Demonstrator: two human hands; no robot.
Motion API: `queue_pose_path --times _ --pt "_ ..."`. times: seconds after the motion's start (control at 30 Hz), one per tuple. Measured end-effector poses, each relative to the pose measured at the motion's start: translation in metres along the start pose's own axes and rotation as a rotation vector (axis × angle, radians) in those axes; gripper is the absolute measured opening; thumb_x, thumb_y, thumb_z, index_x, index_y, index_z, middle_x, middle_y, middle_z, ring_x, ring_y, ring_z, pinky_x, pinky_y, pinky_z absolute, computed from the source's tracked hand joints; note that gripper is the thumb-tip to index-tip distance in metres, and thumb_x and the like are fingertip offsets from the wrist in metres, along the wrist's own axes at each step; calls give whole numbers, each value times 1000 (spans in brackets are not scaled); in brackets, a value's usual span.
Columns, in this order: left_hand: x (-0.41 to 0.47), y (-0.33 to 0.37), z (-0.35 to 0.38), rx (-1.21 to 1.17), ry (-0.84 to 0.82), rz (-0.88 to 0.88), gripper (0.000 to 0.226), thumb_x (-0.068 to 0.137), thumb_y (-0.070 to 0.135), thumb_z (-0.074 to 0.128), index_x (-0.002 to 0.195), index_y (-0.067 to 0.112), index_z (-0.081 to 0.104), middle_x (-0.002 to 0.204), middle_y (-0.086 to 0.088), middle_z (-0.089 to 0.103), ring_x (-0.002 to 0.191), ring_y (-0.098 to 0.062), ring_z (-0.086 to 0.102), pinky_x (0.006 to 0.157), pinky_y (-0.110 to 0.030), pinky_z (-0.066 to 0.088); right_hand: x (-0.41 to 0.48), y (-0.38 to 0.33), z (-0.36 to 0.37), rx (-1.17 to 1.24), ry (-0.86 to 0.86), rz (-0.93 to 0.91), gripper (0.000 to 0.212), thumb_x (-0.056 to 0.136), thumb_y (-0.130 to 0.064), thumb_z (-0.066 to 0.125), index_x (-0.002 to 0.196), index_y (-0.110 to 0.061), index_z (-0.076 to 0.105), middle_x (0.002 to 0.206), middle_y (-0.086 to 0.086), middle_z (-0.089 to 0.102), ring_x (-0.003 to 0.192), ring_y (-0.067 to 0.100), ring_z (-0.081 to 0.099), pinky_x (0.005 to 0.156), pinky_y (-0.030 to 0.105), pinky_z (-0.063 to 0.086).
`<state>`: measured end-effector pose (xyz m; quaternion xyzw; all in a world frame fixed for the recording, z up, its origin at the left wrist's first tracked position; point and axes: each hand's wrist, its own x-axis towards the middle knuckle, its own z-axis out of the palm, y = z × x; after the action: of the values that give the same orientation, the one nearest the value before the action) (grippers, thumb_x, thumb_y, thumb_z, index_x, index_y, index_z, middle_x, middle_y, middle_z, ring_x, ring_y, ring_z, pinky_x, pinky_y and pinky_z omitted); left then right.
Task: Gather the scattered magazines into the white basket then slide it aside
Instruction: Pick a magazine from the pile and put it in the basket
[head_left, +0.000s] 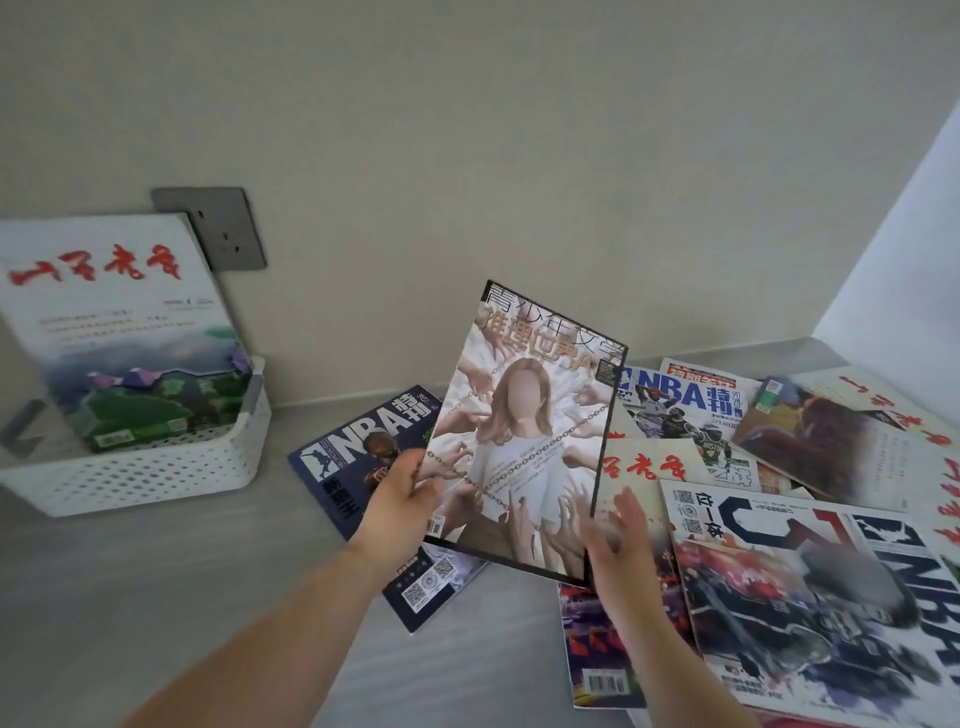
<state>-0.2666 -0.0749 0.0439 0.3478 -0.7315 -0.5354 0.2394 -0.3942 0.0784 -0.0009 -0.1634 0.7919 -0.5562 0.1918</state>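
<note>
Magazine (524, 441) pinched in left hand (402, 499), right hand (618, 540) open beside it; white basket (156, 467) far left, NBA issue (353, 457) lying between.

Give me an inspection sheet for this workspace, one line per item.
Surface: grey countertop.
Job's things: white basket at left with one magazine standing in it; lifted magazine; NBA magazine and others lie scattered at right.
Clutter: nothing seen.
Grippers: left hand grips the lifted magazine's left edge; right hand open at its lower right corner.
Cables: nothing seen.
Surroundings: beige wall with grey wall socket.
</note>
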Motion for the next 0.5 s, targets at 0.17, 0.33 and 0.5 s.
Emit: queue_pose_path --times 0.17,0.33,0.5 --pt "-20 14 -58 -36 1 119 19 88 -3 40 99 7 52 91 17 58 90 7 50 75 0 35 -8 -69 24 320 -127 -21 31 83 -9 54 106 -30 58 98 6 64 82 12 60 75 25 48" --pt "-31 5 -137 -39 28 158 29 88 -1 43 106 20 50 94 14 59 93 -1 54 74 -7 41 -24 -120 68 406 -172 -61 26 82 1 53 102 -14 62 90 3 71 87 16 66 75 27 51" --pt "-22 -3 -213 -2 141 172 36 87 -1 45 112 24 50 104 8 62 83 7 64 69 -14 53 -50 -163 137 369 -228 -140 17 80 1 57 88 -13 63 92 9 67 83 18 62 69 25 47"
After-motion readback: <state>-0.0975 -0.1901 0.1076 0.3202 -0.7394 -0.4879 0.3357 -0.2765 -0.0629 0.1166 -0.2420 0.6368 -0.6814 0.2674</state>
